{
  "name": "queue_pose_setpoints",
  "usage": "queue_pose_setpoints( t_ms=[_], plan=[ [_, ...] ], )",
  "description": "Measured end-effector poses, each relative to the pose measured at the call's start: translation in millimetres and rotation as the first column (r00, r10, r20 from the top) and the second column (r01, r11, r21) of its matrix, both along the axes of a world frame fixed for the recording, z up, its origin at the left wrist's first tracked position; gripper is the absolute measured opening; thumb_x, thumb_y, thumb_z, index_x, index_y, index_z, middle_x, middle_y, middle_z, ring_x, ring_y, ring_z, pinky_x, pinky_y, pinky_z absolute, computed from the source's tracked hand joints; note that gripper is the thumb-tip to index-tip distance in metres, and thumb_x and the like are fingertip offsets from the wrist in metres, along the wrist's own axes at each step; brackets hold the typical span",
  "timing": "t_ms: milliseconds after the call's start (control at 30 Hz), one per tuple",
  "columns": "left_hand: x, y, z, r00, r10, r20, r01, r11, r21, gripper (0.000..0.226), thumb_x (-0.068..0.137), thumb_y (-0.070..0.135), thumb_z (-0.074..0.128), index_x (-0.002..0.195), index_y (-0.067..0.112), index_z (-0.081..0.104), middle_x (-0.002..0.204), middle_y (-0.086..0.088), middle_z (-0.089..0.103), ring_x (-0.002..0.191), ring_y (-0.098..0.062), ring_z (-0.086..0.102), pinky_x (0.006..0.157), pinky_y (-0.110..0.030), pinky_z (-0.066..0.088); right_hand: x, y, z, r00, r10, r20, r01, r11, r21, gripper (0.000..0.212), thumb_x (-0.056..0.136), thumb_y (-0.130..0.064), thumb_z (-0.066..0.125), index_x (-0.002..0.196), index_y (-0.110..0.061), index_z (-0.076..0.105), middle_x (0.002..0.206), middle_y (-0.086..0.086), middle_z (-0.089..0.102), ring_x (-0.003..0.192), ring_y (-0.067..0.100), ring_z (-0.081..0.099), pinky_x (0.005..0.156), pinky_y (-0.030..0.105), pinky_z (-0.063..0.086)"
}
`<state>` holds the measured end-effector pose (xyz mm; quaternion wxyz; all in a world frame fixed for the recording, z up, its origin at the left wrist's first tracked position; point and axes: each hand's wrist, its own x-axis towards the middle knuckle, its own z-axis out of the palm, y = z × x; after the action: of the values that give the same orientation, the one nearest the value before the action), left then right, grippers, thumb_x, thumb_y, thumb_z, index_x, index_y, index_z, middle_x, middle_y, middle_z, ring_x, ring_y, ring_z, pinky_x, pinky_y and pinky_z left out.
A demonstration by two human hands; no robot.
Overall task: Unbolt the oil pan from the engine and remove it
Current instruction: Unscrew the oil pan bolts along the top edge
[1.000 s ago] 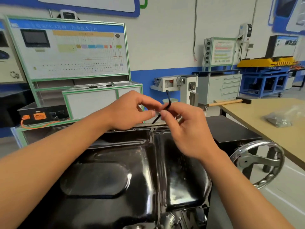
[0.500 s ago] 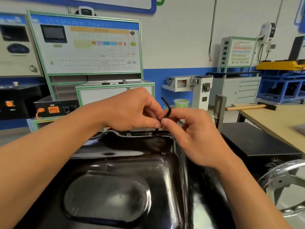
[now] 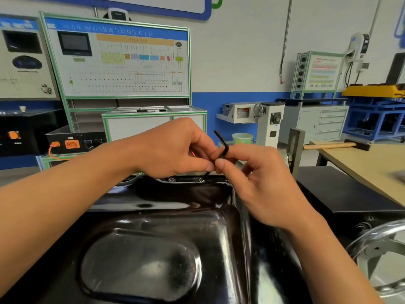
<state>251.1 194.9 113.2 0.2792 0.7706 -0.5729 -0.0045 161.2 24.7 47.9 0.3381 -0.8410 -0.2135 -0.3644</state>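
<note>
The glossy black oil pan (image 3: pixel 157 242) fills the lower middle of the head view, bottom side up on the engine. Along its far flange sit small bolt heads (image 3: pixel 171 179). A black L-shaped hex key (image 3: pixel 223 145) stands over the far flange, its long leg pointing down at a bolt (image 3: pixel 201 180). My left hand (image 3: pixel 175 148) and my right hand (image 3: pixel 258 183) both pinch the key's shaft with thumb and fingertips. The key's middle is hidden by my fingers.
A silver handwheel (image 3: pixel 377 255) juts out at the lower right. A wooden table (image 3: pixel 363 163) with a hammer (image 3: pixel 335 145) stands to the right, a black box (image 3: pixel 341 194) beside it. Training panels (image 3: pixel 118 60) and cabinets line the back wall.
My view has shifted closer and left, so the pan looks larger. Both hands keep pinching the hex key, which has dropped slightly toward the far flange bolt.
</note>
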Motion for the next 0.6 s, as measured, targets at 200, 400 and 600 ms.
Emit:
queue_pose_setpoints(
  t_ms=[200,400,600],
  plan=[
    [3,3,-3,0.999,-0.052,-0.009,0.052,0.998,0.019,0.047,0.089,0.005,0.071,0.066,0.046,0.066,0.063,0.024,0.066,0.058,0.012,0.058,0.061,-0.001,0.039,-1,4,0,1.0,0.005,-0.01,-0.005,1.0,-0.01,0.016,0.097,-0.007,0.062,0.085,-0.002,0.072,0.074,0.008,0.066,0.071,0.024,0.058,0.064,0.038,0.047],
    [10,3,-13,0.998,-0.034,0.051,0.031,0.998,0.063,0.04,0.091,0.007,0.068,0.07,0.041,0.063,0.052,0.025,0.055,0.049,0.008,0.048,0.054,-0.002,0.034,1,7,3,0.999,-0.032,-0.013,0.031,0.997,-0.076,0.011,0.094,-0.008,0.066,0.085,-0.008,0.072,0.073,0.001,0.062,0.073,0.018,0.056,0.067,0.033,0.045],
    [12,1,-14,0.995,0.007,0.098,-0.006,1.0,-0.019,0.045,0.084,0.011,0.077,0.063,0.048,0.062,0.048,0.025,0.054,0.046,0.008,0.047,0.051,-0.002,0.033,3,17,3,0.989,-0.017,0.149,-0.012,0.981,0.194,0.014,0.083,-0.006,0.078,0.097,-0.009,0.076,0.07,-0.002,0.066,0.065,0.016,0.058,0.061,0.01,0.04]
  ],
)
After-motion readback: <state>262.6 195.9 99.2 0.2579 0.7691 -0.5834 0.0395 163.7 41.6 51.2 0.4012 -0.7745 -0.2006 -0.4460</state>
